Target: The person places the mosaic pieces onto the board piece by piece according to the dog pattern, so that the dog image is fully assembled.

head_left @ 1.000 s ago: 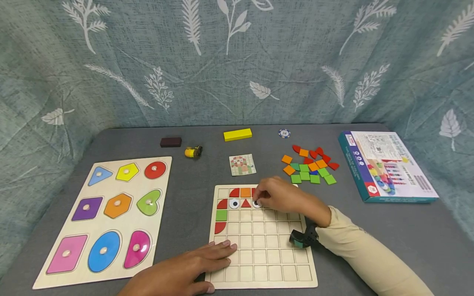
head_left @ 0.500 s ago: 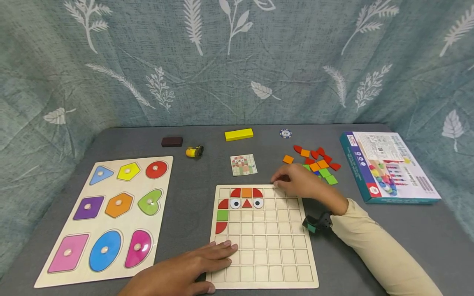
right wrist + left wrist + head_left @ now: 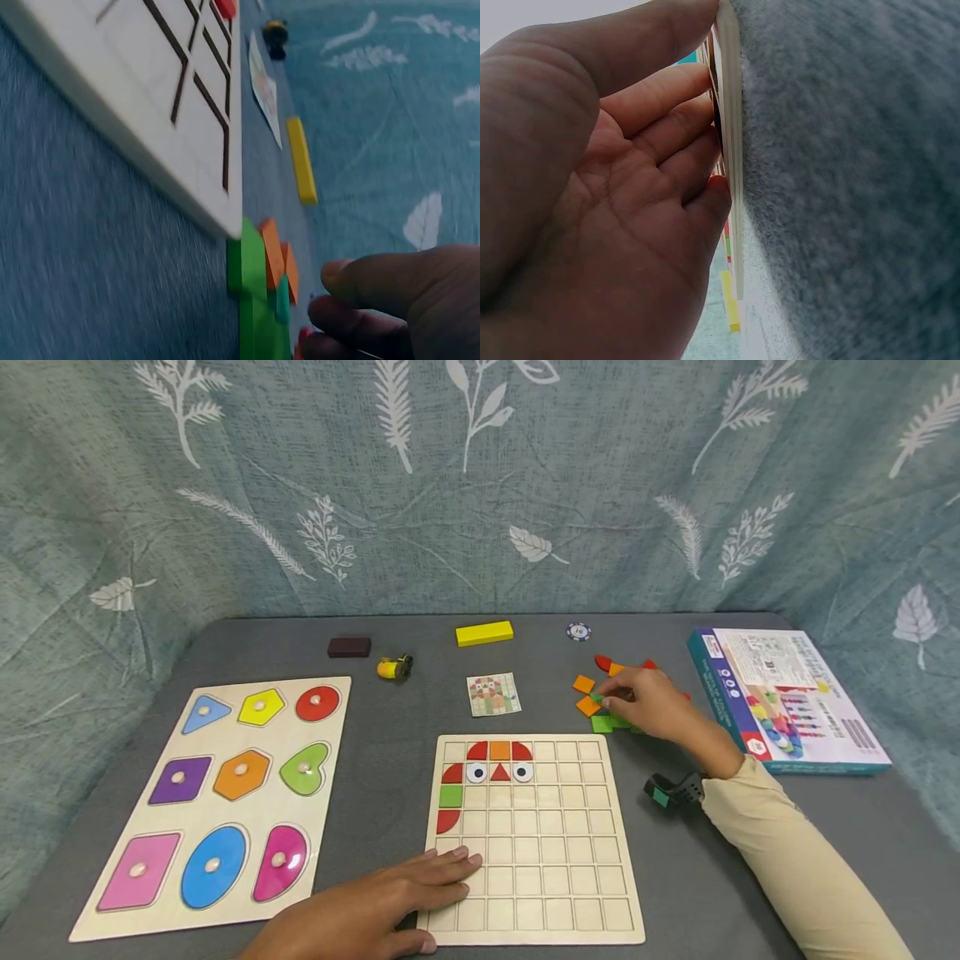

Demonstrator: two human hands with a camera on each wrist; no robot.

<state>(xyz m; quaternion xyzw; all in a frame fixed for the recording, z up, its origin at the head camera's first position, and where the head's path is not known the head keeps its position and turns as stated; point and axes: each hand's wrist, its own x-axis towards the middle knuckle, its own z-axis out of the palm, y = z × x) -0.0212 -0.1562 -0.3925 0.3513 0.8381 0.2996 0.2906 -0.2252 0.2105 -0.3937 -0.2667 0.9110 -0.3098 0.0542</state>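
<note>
The pale grid board [image 3: 543, 852] bears red, orange and green tiles [image 3: 451, 796] and black-and-white eyes [image 3: 476, 772]. White leaf sprigs [image 3: 393, 410] pattern the grey-green curtain [image 3: 450, 518]; the sleeve [image 3: 798, 856] is beige.

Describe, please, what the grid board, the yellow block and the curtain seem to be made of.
The grid board looks like matte plywood: pale face, layered-looking edge.
The yellow block could be painted wood or plastic; its smooth, even color settles neither.
The curtain seems matte woven fabric: wrinkled, threadlike texture.
</note>
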